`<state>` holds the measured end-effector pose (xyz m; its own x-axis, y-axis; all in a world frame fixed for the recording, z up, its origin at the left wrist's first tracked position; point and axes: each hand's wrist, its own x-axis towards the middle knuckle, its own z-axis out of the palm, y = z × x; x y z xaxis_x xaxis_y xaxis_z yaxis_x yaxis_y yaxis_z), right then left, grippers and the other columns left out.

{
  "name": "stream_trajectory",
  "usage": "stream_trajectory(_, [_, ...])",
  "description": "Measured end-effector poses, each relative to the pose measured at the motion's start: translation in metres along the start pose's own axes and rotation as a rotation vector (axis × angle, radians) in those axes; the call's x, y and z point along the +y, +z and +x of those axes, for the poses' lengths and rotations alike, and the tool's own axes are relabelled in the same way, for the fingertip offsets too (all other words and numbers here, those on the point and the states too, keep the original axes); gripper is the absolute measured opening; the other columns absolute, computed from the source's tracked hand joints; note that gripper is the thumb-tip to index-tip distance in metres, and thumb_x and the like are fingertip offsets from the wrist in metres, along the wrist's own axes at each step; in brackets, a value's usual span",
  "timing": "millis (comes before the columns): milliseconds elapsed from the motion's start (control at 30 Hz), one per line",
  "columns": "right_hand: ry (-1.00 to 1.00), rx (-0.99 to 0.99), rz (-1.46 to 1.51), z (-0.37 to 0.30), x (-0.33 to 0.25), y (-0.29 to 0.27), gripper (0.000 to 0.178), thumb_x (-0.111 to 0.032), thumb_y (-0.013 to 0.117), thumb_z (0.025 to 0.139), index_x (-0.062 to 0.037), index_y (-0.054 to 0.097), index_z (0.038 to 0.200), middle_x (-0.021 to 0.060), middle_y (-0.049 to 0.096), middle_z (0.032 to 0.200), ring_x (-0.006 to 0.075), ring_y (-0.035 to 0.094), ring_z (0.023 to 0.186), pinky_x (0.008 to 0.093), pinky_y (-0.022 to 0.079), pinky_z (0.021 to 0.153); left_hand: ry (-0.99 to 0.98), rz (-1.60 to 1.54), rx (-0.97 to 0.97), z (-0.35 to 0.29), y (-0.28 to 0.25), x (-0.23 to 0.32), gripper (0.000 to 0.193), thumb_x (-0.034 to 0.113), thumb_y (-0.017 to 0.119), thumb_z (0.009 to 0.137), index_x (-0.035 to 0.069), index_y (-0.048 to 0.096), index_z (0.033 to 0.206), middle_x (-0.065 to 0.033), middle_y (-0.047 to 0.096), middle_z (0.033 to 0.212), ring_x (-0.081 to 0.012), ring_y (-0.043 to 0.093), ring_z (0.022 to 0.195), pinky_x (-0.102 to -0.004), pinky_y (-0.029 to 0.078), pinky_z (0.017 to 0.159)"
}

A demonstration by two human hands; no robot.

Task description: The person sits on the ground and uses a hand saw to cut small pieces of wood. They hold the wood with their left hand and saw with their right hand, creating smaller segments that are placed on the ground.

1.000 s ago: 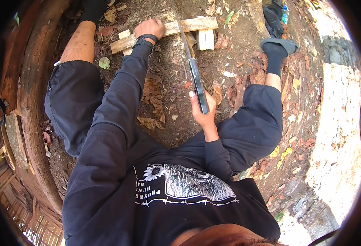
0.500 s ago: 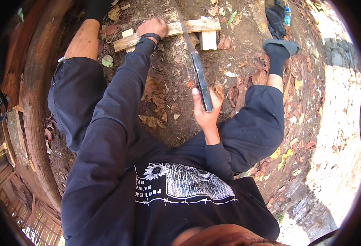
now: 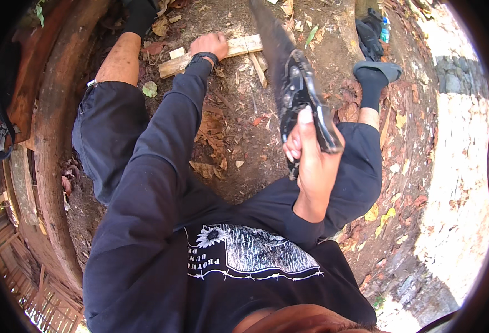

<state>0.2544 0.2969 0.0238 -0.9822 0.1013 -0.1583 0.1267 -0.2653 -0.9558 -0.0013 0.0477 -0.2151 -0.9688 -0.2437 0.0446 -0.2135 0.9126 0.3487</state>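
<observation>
My left hand (image 3: 211, 45) is closed over a pale wooden plank (image 3: 236, 48), pressing it down near the ground. A thin dark line crosses the plank to the right of that hand. Smaller wood pieces lie beneath, one strip (image 3: 257, 70) slanting out from under it. My right hand (image 3: 317, 155) grips a handsaw by its black handle (image 3: 297, 83). The saw blade (image 3: 272, 33), blurred by motion, is raised with its broad side showing and hides the plank's right end.
My legs spread to either side, the right foot in a grey slipper (image 3: 386, 71). A long log (image 3: 61, 139) runs along the left. Dry leaves and chips litter the dirt ground (image 3: 244, 150). A dark bag (image 3: 369, 36) and a blue-capped bottle (image 3: 385, 30) sit at the far right.
My right hand has lifted the saw off the plank, bringing it up and rightward and turning its blade flat toward view. My left hand stays on the plank.
</observation>
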Motion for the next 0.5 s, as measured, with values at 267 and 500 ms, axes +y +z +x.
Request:
stream_trajectory(267, [-0.656, -0.025, -0.153, 0.008, 0.006, -0.07, 0.021, -0.007, 0.054, 0.113, -0.0001, 0.051, 0.093, 0.0049, 0.044, 0.068, 0.0148, 0.045, 0.056, 0.0298, 0.038, 0.052, 0.044, -0.061, -0.147, -0.012, -0.02, 0.008, 0.065, 0.049, 0.038, 0.109, 0.002, 0.083, 0.109, -0.031, 0.077, 0.109, -0.0497, 0.074, 0.106, -0.0571, 0.057, 0.098])
stream_trajectory(500, [-0.399, 0.148, -0.112, 0.025, 0.069, -0.104, 0.015, -0.007, 0.064, 0.109, 0.0042, 0.058, 0.101, 0.0031, 0.052, 0.07, 0.0094, 0.049, 0.057, 0.026, 0.04, 0.051, -0.025, 0.003, -0.057, -0.026, -0.004, 0.025, 0.058, 0.042, 0.039, 0.109, 0.005, 0.084, 0.108, -0.0266, 0.08, 0.102, -0.0465, 0.077, 0.097, -0.0554, 0.06, 0.091])
